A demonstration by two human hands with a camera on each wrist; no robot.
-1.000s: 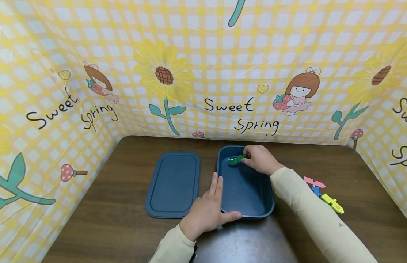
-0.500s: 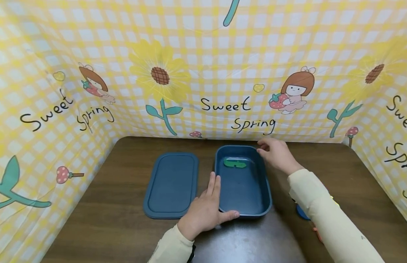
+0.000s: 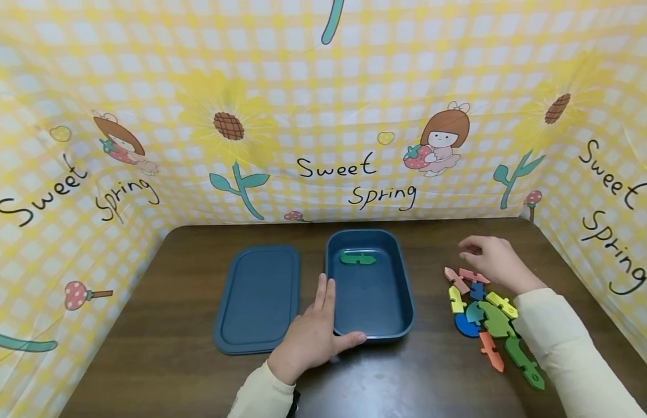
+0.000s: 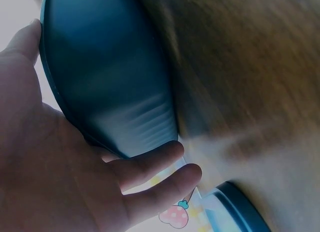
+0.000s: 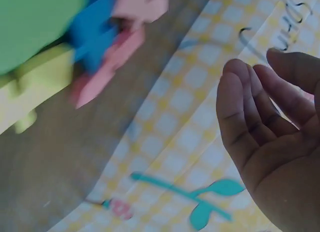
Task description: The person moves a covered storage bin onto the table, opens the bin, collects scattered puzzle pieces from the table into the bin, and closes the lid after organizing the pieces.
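A dark blue rectangular box [image 3: 373, 302] stands uncovered on the table, with one green notched puzzle piece [image 3: 358, 258] lying in its far end. My left hand [image 3: 308, 339] rests against the box's near left corner, fingers straight along the left side and thumb along the front rim; the left wrist view shows the fingertips [image 4: 172, 149] at the box wall. My right hand [image 3: 493, 261] is over the table at the right with nothing in it, its fingers loosely bent. Just below it lies a loose pile of colourful notched pieces [image 3: 495, 319], pink, yellow, blue, green and orange.
Left of the box lies its flat dark blue lid [image 3: 259, 299]. A yellow checked cloth [image 3: 323, 116] with printed flowers and lettering stands around the back and sides of the brown wooden table [image 3: 161, 325].
My right hand has let go of the green piece inside the box and moved right to above the pile. The left hand stays at the box; the head view has shifted slightly right.
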